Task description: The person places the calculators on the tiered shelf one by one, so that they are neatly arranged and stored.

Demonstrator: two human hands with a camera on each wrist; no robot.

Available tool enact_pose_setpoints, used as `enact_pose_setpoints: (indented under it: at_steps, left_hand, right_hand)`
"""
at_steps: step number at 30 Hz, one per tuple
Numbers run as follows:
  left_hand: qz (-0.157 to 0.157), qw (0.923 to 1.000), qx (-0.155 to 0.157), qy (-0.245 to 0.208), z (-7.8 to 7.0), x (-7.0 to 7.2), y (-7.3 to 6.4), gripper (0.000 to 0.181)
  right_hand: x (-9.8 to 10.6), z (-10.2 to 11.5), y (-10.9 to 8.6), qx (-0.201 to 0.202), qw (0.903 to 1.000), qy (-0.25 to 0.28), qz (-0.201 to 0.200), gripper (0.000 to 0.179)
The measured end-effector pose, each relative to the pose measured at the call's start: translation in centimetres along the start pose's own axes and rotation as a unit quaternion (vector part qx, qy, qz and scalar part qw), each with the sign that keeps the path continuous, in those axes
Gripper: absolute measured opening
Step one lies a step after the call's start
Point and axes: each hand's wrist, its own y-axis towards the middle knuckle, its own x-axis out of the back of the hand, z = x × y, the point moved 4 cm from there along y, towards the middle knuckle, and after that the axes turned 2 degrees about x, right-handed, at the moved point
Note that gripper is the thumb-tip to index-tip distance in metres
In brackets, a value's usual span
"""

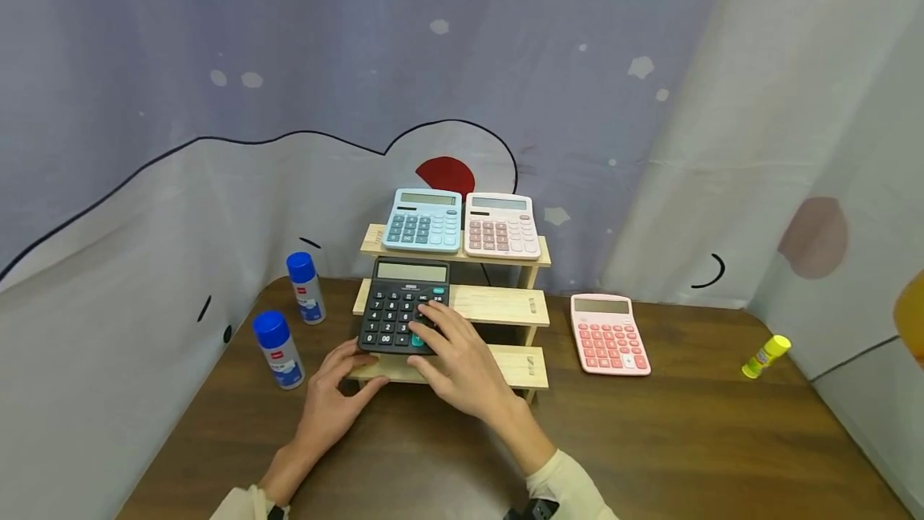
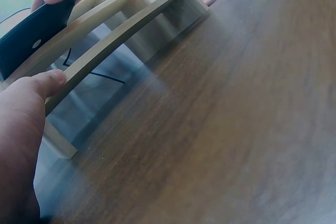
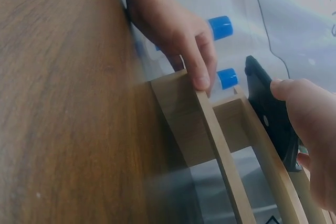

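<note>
A black calculator (image 1: 404, 307) leans tilted on the middle step of a three-tier wooden rack (image 1: 498, 303). My right hand (image 1: 462, 359) holds its lower right part, fingers over the keys and thumb at the lower edge. In the left wrist view, the dark underside of the calculator (image 2: 39, 35) faces the camera. My left hand (image 1: 332, 396) grips the left end of the lowest step, with the thumb on its front edge. On the top step stand a blue calculator (image 1: 424, 221) and a pale pink calculator (image 1: 501, 225) side by side.
A pink calculator (image 1: 611, 335) lies on the brown table (image 1: 686, 440) right of the rack. Farther right is a yellow glue stick (image 1: 767, 355). Two blue-capped white bottles (image 1: 280, 351) stand at the left. A patterned curtain (image 1: 289, 62) hangs behind.
</note>
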Motion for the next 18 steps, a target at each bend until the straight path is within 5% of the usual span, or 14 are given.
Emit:
enact_pose_setpoints:
  at_steps: [11, 18]
  left_hand:
    - [0.012, 0.9995, 0.029, 0.001, -0.1, -0.5, 0.2, 0.032]
    - [0.001, 0.9999, 0.009, -0.007, 0.1, 0.0, 0.0, 0.032]
  right_hand:
    - [4.1, -3.1, -2.4, -0.070, 0.9940, 0.008, -0.083, 0.048]
    - [6.9, -6.3, -5.6, -0.147, 0.9672, 0.023, -0.206, 0.050]
